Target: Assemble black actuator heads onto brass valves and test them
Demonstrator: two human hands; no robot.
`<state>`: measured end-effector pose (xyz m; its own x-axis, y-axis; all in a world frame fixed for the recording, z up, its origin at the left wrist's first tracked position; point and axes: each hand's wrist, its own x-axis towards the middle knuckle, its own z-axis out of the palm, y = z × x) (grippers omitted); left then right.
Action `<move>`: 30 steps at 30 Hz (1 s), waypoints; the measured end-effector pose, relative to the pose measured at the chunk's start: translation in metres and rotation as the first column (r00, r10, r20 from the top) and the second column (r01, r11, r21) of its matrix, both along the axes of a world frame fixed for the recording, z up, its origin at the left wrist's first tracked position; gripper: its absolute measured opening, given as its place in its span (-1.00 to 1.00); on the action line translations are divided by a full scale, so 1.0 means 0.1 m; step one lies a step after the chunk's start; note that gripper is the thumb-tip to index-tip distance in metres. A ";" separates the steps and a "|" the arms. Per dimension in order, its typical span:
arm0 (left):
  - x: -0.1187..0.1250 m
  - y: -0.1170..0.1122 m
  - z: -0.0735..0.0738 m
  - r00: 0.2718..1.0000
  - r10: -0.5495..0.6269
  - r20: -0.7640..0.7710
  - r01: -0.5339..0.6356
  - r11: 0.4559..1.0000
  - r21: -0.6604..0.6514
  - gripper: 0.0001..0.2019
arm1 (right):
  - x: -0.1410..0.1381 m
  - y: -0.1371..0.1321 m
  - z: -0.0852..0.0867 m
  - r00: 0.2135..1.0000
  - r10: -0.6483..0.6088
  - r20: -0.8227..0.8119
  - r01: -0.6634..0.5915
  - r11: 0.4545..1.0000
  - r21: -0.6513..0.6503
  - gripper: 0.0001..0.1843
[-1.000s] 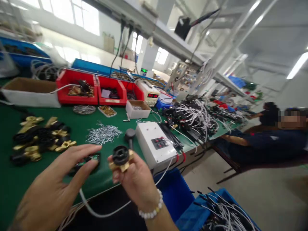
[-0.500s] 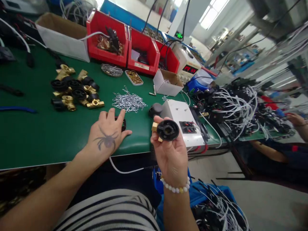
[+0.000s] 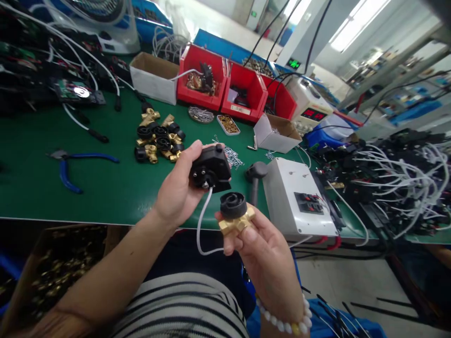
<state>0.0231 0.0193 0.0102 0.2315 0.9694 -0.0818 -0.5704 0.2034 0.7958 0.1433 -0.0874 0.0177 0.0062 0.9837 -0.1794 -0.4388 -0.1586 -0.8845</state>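
Note:
My left hand (image 3: 178, 190) is closed around a black plastic actuator housing (image 3: 211, 164), tilted so that its underside with small metal studs faces me. A white cable (image 3: 200, 230) hangs from the housing in a loop. In my right hand (image 3: 262, 239) is a brass valve body (image 3: 237, 223), pinched by its lower part, with a round black cap (image 3: 233, 205) on top. The valve is just below and right of the housing, apart from it. Behind the housing lies a pile of metal clips (image 3: 232, 157), partly hidden by it.
Several capped brass valves (image 3: 162, 141) lie behind my left hand. Blue-handled pliers (image 3: 66, 162) are at left. Red bins (image 3: 202, 101) line the back. A black mallet (image 3: 257, 171) and a grey switch box (image 3: 299, 197) stand at right, before heaped cabled units (image 3: 394, 188).
My left hand has lifted the black housing off the table and turned it over. My right hand has turned the valve upright, cap on top. The view has swung left.

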 end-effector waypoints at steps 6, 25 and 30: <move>-0.02 -0.17 0.04 0.975 0.108 -0.193 -0.036 0.937 0.346 -0.58 | -0.11 0.06 -0.07 0.997 -0.046 0.062 0.044 0.998 0.039 -0.68; -0.19 -0.26 -0.05 0.788 0.287 -0.545 0.218 0.698 0.682 -0.31 | -0.16 0.11 -0.09 0.976 -0.186 0.116 0.182 0.982 0.045 -0.65; -0.24 -0.35 -0.11 0.559 0.504 -0.659 0.334 0.591 0.734 -0.21 | -0.10 0.11 -0.08 0.955 -0.261 0.138 0.253 0.964 0.077 -0.60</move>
